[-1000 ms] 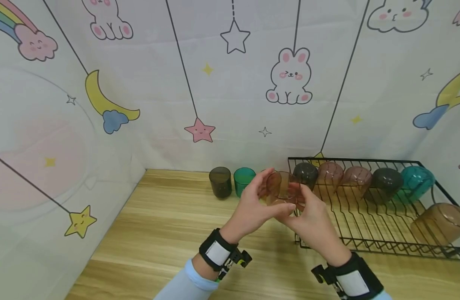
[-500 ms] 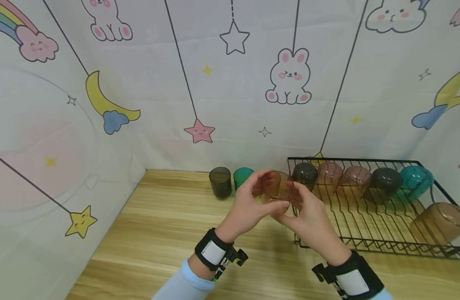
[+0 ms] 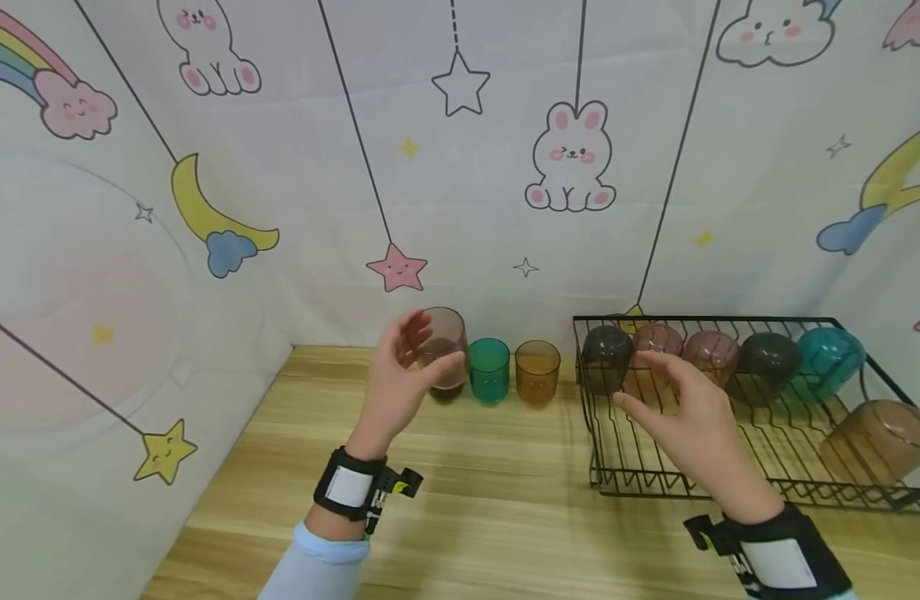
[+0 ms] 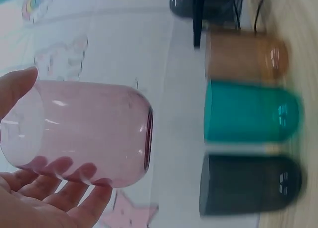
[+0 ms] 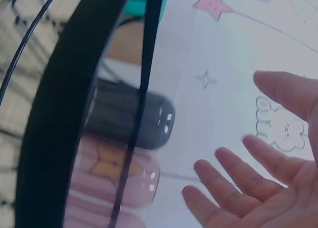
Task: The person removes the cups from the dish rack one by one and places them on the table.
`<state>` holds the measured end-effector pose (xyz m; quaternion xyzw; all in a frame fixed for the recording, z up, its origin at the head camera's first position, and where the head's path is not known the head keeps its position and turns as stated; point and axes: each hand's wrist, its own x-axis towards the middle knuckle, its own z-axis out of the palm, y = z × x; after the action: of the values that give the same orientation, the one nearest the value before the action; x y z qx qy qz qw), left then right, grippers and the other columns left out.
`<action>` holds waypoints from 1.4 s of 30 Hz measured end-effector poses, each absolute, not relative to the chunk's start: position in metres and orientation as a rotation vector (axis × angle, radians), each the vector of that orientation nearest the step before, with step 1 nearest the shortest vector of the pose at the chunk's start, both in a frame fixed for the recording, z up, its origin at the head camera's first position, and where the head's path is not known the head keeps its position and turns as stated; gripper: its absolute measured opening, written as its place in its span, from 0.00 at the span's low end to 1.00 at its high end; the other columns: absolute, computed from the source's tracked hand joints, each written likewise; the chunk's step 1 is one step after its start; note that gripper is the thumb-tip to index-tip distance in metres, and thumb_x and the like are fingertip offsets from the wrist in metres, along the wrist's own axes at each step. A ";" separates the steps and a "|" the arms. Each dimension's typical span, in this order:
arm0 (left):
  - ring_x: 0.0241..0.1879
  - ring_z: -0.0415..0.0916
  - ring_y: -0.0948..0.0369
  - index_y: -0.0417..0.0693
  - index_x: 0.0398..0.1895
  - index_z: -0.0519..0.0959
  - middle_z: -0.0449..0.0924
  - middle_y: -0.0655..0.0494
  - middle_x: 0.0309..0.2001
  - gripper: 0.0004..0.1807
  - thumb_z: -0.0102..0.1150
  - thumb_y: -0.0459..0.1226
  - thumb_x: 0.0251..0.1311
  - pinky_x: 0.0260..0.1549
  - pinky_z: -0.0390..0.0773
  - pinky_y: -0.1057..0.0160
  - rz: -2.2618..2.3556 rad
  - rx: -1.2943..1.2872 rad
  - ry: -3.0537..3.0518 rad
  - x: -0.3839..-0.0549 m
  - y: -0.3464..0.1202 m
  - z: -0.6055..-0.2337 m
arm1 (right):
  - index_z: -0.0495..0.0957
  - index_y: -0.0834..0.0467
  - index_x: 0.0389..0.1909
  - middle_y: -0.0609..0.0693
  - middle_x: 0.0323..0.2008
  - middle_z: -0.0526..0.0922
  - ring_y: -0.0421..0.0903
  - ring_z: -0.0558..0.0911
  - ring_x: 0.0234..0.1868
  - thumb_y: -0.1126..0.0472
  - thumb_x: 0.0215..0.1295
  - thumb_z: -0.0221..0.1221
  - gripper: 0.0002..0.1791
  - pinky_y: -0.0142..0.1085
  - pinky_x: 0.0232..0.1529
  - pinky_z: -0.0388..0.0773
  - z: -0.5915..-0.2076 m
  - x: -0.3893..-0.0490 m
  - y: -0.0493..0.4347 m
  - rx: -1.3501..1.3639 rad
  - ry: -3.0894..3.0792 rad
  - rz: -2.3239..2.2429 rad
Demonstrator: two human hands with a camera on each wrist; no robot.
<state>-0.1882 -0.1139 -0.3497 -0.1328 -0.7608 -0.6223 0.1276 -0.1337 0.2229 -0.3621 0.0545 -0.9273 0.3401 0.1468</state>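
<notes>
A clear pink glass cup [image 4: 94, 128] is in my left hand [image 3: 400, 379], gripped between the thumb and the curled fingers. It is upright and raised; in the head view it overlaps the dark grey cup [image 3: 445, 394], hiding most of it. The left wrist view shows the pink cup apart from the row of dark, green [image 3: 490, 372] and amber [image 3: 537, 373] cups. My right hand [image 3: 696, 425] holds nothing; its thumb and fingers are spread over the left part of the black wire rack [image 3: 703, 318], near an upturned dark cup [image 3: 607, 358].
In the rack's back row stand several upturned cups, among them pink ones, a second dark one [image 3: 769, 362] and a teal one [image 3: 831, 358]. A larger amber cup [image 3: 880, 442] lies tilted at the rack's right end. A printed cloth [image 3: 490, 208] hangs behind the wooden table [image 3: 497, 508].
Both hands held the pink cup in front of the amber one. The right hand has let go and moved right, while the left hand has carried the cup left to the dark cup.
</notes>
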 end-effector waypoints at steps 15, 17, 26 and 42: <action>0.60 0.63 0.52 0.47 0.66 0.60 0.65 0.49 0.62 0.45 0.72 0.48 0.46 0.60 0.64 0.50 -1.633 0.100 -2.142 -0.240 -0.187 -0.415 | 0.65 0.56 0.64 0.63 0.64 0.67 0.66 0.66 0.61 0.24 0.54 0.47 0.48 0.64 0.51 0.67 -0.367 -0.134 0.251 0.168 -2.980 0.784; 0.60 0.62 0.51 0.45 0.66 0.59 0.64 0.47 0.62 0.45 0.72 0.45 0.46 0.61 0.64 0.50 -1.654 0.144 -2.138 -0.242 -0.187 -0.422 | 0.65 0.57 0.64 0.63 0.64 0.66 0.66 0.66 0.62 0.23 0.53 0.47 0.49 0.64 0.51 0.67 -0.368 -0.135 0.251 0.164 -3.000 0.782; 0.54 0.65 0.50 0.48 0.65 0.61 0.64 0.44 0.55 0.43 0.73 0.39 0.44 0.51 0.70 0.52 -1.656 0.232 -2.207 -0.254 -0.183 -0.449 | 0.67 0.58 0.63 0.63 0.64 0.66 0.66 0.66 0.62 0.24 0.52 0.48 0.49 0.64 0.53 0.66 -0.374 -0.137 0.251 0.169 -3.018 0.781; 0.58 0.65 0.46 0.46 0.64 0.61 0.63 0.41 0.59 0.42 0.72 0.40 0.45 0.53 0.70 0.50 -1.689 0.263 -2.244 -0.261 -0.176 -0.466 | 0.67 0.59 0.62 0.63 0.63 0.68 0.65 0.66 0.62 0.25 0.54 0.50 0.48 0.63 0.54 0.66 -0.379 -0.137 0.250 0.175 -3.026 0.790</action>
<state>-0.2611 -0.1759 -0.4658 0.0919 -0.7854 -0.5910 0.1595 -0.1368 0.2496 -0.3788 0.0560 -0.9660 0.2522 0.0047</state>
